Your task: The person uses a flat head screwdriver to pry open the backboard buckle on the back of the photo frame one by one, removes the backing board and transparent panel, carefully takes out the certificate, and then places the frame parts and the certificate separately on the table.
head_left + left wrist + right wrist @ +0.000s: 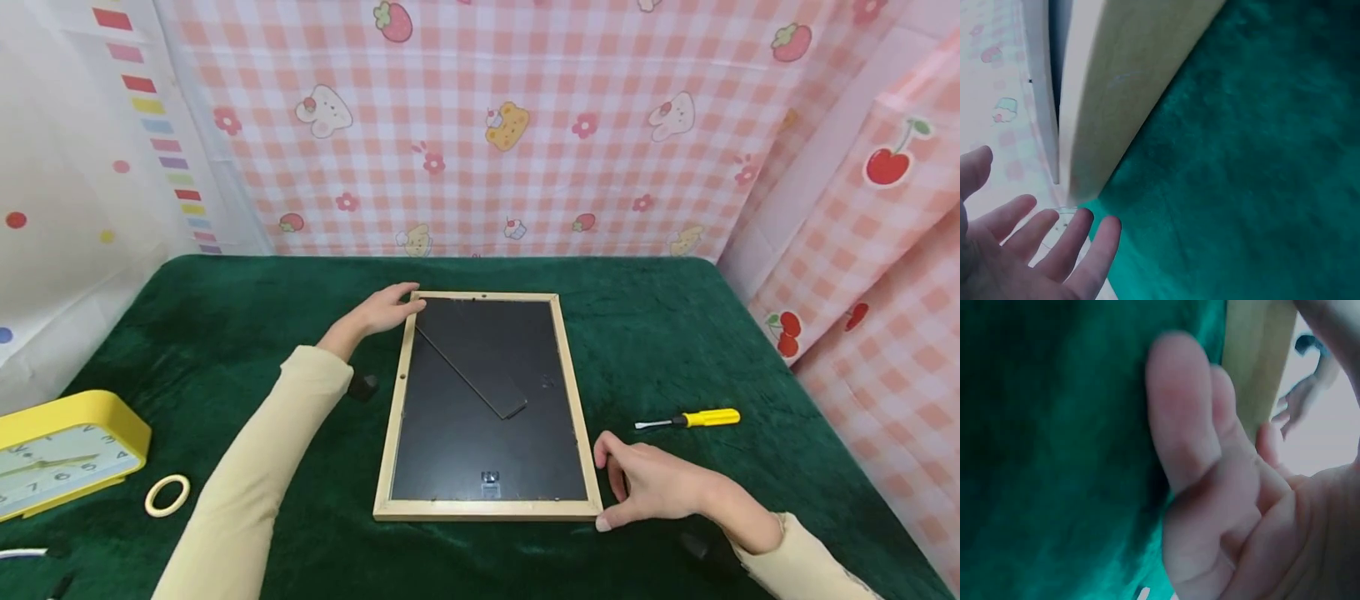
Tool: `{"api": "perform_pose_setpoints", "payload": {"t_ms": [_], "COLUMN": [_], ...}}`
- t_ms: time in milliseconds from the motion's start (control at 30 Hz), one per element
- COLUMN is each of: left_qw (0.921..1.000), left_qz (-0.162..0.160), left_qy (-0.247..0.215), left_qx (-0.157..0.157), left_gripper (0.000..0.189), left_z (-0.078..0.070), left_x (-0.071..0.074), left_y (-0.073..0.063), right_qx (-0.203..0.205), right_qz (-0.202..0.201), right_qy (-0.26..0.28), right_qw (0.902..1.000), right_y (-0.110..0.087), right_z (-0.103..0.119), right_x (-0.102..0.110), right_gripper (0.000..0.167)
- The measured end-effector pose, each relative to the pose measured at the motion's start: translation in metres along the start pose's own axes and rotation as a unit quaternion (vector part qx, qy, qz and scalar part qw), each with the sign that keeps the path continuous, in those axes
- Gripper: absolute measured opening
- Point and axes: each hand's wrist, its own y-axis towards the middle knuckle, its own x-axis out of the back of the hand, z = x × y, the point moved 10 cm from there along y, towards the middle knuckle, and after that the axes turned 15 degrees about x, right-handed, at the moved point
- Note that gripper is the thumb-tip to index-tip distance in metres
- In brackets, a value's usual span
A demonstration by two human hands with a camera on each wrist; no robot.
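Observation:
A picture frame [487, 509] lies back side up, its pale wooden border around a black backing board [465, 454] with a slanted black stand leg [480, 367]. My left hand [382, 310] is at the far left corner, its thumb over the border. In the left wrist view its loosely spread fingers [1075, 247] are beside the frame's corner. At the near right corner is my right hand [660, 483], with thumb and bent forefinger right at the frame's outer edge. The right wrist view has its fingers [1179, 394] bent alongside the wooden edge [1257, 369].
A screwdriver [711, 417] with a yellow handle lies to the right of the frame. On the left are a yellow clock [97, 417], a pale ring [167, 496] and a white cable [22, 552]. Dark green cloth [300, 542] covers the table, with a checked curtain [480, 183] behind.

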Motion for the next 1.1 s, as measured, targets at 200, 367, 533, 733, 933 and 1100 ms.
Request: {"api": "perform_pose_setpoints", "payload": {"t_ms": [200,367,533,733,933,1100], "left_qw": [0.9993,0.9988,0.9949,0.9927,0.9913,0.9928], "left_qz": [0.027,-0.012,-0.044,-0.054,-0.062,-0.023], "left_qy": [-0.008,0.044,0.086,0.107,0.115,0.111], "left_qx": [0.026,0.016,0.029,0.016,0.019,0.038], "left_gripper": [0.055,0.051,0.049,0.047,0.044,0.041], "left_z": [-0.001,0.000,0.014,0.032,0.054,0.071], "left_x": [-0.006,-0.002,0.010,0.022,0.028,0.034], "left_y": [0.009,0.014,0.009,-0.007,-0.033,-0.058], "right_qx": [-0.005,0.007,-0.006,-0.019,-0.024,-0.053], "right_qz": [-0.012,-0.025,-0.053,-0.071,-0.103,-0.153], "right_qy": [-0.058,-0.055,-0.056,0.047,0.201,0.247], "right_qw": [0.9982,0.9981,0.9970,0.9962,0.9739,0.9554], "right_y": [0.004,0.003,-0.006,-0.016,-0.020,-0.016], "right_z": [0.004,0.000,-0.018,-0.039,-0.043,-0.038], "right_x": [0.001,0.008,0.026,0.034,0.034,0.042], "right_gripper": [0.057,0.057,0.048,0.024,0.041,0.044]}}
